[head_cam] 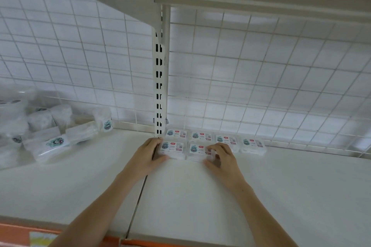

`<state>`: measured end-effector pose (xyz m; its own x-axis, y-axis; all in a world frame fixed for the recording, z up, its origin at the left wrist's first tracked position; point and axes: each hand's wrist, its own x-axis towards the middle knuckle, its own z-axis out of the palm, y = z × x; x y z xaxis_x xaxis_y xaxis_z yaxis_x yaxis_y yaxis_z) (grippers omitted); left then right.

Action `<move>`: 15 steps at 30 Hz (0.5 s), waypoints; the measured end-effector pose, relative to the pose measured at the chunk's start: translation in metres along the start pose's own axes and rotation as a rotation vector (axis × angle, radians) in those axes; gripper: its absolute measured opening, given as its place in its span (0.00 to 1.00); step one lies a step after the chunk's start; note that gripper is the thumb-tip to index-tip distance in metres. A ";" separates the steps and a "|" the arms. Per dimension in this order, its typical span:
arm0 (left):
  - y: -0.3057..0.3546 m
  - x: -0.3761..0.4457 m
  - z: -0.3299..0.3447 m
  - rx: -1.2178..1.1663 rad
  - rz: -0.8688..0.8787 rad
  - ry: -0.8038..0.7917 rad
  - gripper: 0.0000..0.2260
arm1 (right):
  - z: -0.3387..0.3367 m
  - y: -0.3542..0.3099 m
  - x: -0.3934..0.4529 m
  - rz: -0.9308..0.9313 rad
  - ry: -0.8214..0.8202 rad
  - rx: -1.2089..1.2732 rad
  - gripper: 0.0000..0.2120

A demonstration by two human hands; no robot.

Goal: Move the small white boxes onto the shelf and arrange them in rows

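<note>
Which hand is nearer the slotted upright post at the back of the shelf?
Left. The left hand lies just below the slotted upright post, its fingertips near the foot. The right hand is further right, on a front-row box.

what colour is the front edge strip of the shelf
Orange, seen best in the head view along the shelf front edge strip.

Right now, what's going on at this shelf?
A person is stocking small white boxes on a shelf. Four boxes line the back by the wire grid. The left hand holds the left front box, and the right hand grips the right front box, starting a second row. Bagged goods sit to the left.
</note>
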<state>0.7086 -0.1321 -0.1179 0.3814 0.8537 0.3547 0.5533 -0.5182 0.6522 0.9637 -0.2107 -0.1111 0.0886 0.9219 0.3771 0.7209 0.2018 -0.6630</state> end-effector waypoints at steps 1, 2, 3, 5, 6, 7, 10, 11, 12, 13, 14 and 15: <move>0.000 0.000 0.000 0.008 0.004 0.000 0.35 | 0.000 0.000 0.000 0.000 -0.002 0.004 0.14; 0.000 0.000 0.000 0.015 0.007 -0.001 0.35 | 0.000 0.000 0.000 -0.002 -0.004 0.004 0.14; 0.000 0.000 0.000 0.019 0.009 -0.004 0.35 | 0.000 -0.001 0.000 -0.008 -0.007 0.001 0.14; 0.002 0.000 0.000 0.025 0.004 -0.013 0.35 | 0.000 0.000 0.000 -0.017 -0.013 -0.012 0.15; 0.002 0.000 0.000 0.028 0.002 -0.014 0.34 | 0.000 0.000 0.000 -0.019 -0.016 -0.020 0.16; 0.002 0.000 -0.001 0.029 0.002 -0.010 0.34 | 0.000 0.000 0.000 -0.019 -0.023 -0.027 0.17; -0.001 0.000 0.000 0.005 0.010 -0.004 0.32 | 0.000 -0.001 -0.001 0.003 -0.042 -0.037 0.17; -0.002 0.000 0.000 -0.008 0.010 -0.003 0.31 | 0.000 -0.002 -0.001 0.009 -0.045 -0.042 0.17; -0.002 0.000 0.000 -0.017 0.010 -0.002 0.28 | -0.001 -0.003 -0.002 0.012 -0.042 -0.049 0.17; -0.003 0.001 0.001 -0.019 0.011 0.001 0.25 | -0.001 -0.004 -0.002 0.014 -0.039 -0.058 0.17; -0.004 0.001 0.002 -0.016 0.018 0.008 0.23 | -0.001 -0.004 -0.003 0.015 -0.037 -0.070 0.17; -0.005 0.001 0.002 -0.014 0.025 0.012 0.21 | -0.001 -0.005 -0.003 0.019 -0.040 -0.082 0.18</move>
<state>0.7077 -0.1284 -0.1220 0.3858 0.8411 0.3791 0.5332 -0.5386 0.6524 0.9604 -0.2152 -0.1083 0.0766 0.9383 0.3372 0.7732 0.1576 -0.6142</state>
